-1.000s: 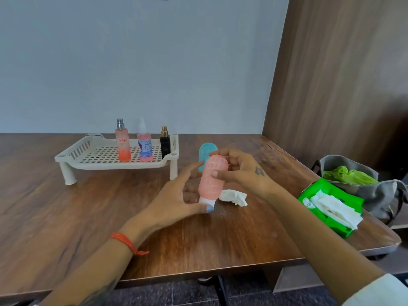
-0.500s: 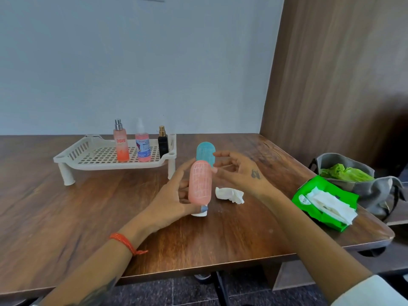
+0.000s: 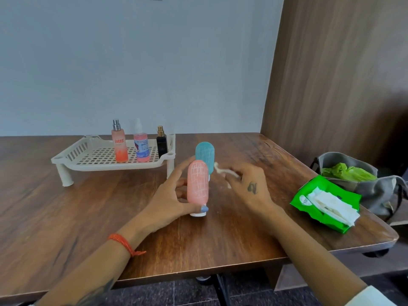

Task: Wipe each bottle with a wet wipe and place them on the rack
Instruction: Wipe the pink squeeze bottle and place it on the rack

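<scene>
The left hand (image 3: 174, 199) grips the upright pink bottle (image 3: 197, 184) on the table (image 3: 88, 217), thumb low by its cap. The right hand (image 3: 251, 188), blurred, seems to pinch a wet wipe (image 3: 225, 172) beside it.

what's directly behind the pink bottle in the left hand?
The blue bottle stands just behind the pink bottle, held by the left hand. Only its upper part shows; its base is covered, so contact between them can't be judged.
</scene>
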A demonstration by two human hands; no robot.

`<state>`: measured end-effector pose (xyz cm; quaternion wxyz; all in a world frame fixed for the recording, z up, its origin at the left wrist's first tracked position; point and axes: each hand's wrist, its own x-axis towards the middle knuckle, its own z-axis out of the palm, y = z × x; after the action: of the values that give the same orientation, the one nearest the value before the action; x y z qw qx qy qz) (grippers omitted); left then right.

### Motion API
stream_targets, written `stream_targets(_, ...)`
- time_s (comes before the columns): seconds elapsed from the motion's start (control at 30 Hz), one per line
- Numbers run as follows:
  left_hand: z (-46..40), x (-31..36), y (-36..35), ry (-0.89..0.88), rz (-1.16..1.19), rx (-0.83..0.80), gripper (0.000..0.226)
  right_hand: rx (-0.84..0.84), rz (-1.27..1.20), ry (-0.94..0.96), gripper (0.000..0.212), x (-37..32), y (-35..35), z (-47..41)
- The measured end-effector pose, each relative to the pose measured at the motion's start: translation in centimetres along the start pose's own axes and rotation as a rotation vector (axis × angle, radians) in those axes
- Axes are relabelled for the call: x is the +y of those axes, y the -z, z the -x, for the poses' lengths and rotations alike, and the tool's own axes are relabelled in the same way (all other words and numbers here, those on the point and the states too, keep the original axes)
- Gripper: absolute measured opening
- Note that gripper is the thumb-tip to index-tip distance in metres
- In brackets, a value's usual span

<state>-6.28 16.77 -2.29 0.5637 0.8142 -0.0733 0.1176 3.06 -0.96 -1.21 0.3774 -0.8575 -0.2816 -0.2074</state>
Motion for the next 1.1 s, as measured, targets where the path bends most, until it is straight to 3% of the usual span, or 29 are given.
stream_targets(0.1, -0.2, 0.1, -0.1, 0.019, 0.018, 0.004, 0.101, 0.259, -0.099, 0.287, 0.020, -1.6, -0.4, -0.5)
stream_targets(0.27, -1.0, 0.3, 0.2, 0.075, 0.045, 0.001, 0.101, 0.192, 0.090, 0.620, 0.034, -2.6, -1.9, -0.5)
stream_targets(0.4, -2.0, 0.7, 0.5, 0.067, 0.048, -0.068, 0.096, 0.203, 0.085, 0.609, 0.050, -1.9, -3.0, -0.2)
stream_targets(0.67, -2.3, 0.0, 0.8, 0.049, 0.064, -0.053, 0.091, 0.154, -0.156, 0.311, 0.028, -1.5, -3.4, -0.2)
stream_targets(0.77, -2.2, -0.2, 0.9, 0.040, 0.069, -0.061, 0.093, 0.300, -0.206, 0.227, 0.027, -1.7, -3.3, -0.5)
stream_targets(0.83, -2.1, -0.2, 0.9, 0.034, 0.069, -0.056, 0.095, 0.401, -0.186, 0.291, 0.029, -2.0, -3.2, -0.4)
stream_targets(0.97, -2.0, -0.3, 0.7, -0.007, 0.099, -0.032, 0.095, 0.252, -0.052, 0.602, 0.029, -2.9, -3.7, 0.3)
stream_targets(1.1, -2.0, -0.3, 0.7, -0.011, 0.103, -0.032, 0.095, 0.252, -0.078, 0.558, 0.026, -2.7, -3.9, -0.2)
